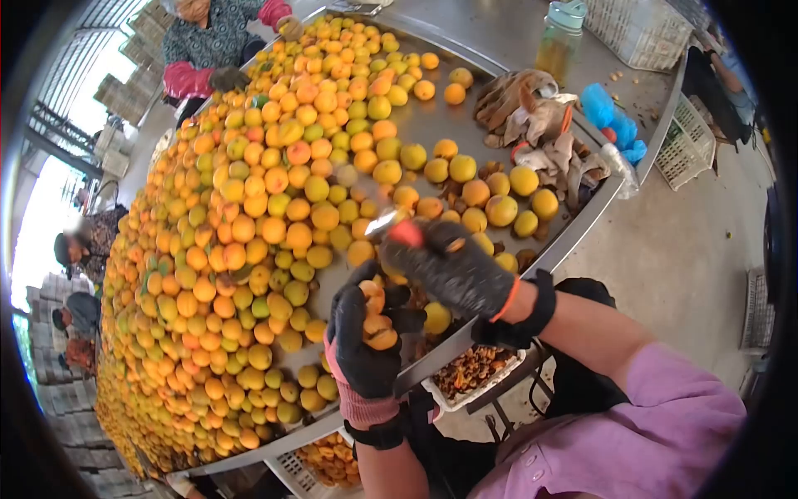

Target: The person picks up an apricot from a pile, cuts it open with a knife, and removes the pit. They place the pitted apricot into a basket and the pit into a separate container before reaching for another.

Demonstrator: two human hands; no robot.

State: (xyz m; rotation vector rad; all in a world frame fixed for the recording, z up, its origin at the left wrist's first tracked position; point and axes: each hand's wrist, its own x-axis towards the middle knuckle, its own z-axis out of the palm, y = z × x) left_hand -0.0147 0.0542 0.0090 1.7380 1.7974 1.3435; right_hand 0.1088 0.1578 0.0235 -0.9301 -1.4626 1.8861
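My left hand point(363, 345), in a black glove with a pink cuff, holds a split-open apricot point(376, 320) with orange flesh showing. My right hand point(453, 270), also black-gloved, grips a small knife point(389, 223) with a red handle and a short blade that points up and left, just above the held fruit. Both hands hover over the near rim of a long metal table point(453, 116) heaped with several yellow and orange apricots point(249, 224).
A white crate of pits point(474, 374) hangs under the table edge, another crate of halves point(328, 461) lower left. Rags and gloves point(540, 125), a blue bag point(611, 116) and a bottle point(559, 37) lie at the far end. Another person's gloved hand point(224, 79) works at the top.
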